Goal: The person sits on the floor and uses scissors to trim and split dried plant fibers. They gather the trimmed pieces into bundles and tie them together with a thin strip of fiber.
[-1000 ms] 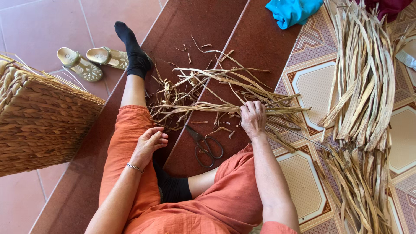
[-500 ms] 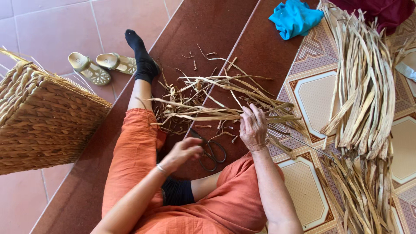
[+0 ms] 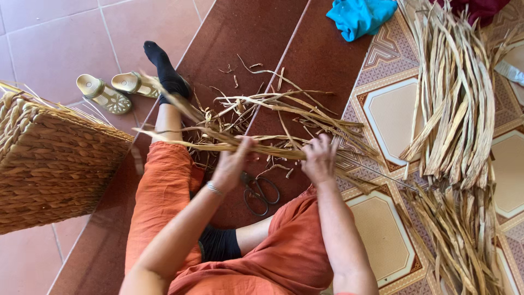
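Floor (image 3: pixel 65 49): laid in plain reddish tile on the left, a dark brown band through the middle, patterned tile on the right; everything listed is carried by it.
Woven basket (image 3: pixel 49 164): a large piece of plaited straw-coloured fibre, tipped on its side at the left edge, loose ends projecting from its rim.
Stock of dried strips (image 3: pixel 458 109): long pale flat strips heaped lengthwise on the patterned tile at the right, well apart from the hands; a second heap is laid below it.
Bundle of dried strips (image 3: pixel 273 148): tan, flat, papery and frayed strips, gathered into a roughly horizontal sheaf just above the lap, over the dark band; its loose ends are fanned upward and to the right, one end stretched left across the orange-clad leg.
Scraps: short curled offcuts are scattered on the dark band beyond the bundle.
Left hand (image 3: pixel 234 161): fingers curled and closed around the left part of the bundle; a thin bracelet is worn at the wrist.
Right hand (image 3: pixel 319 158): fingers bent down over the right part of the bundle, which is gripped beneath them.
Turquoise cloth (image 3: pixel 360 16): crumpled at the top edge.
Sandals (image 3: pixel 117 90): a pale gold pair, set beside the black-socked foot.
Scissors (image 3: pixel 261 192): dark-handled, laid on the floor just below the hands, untouched.
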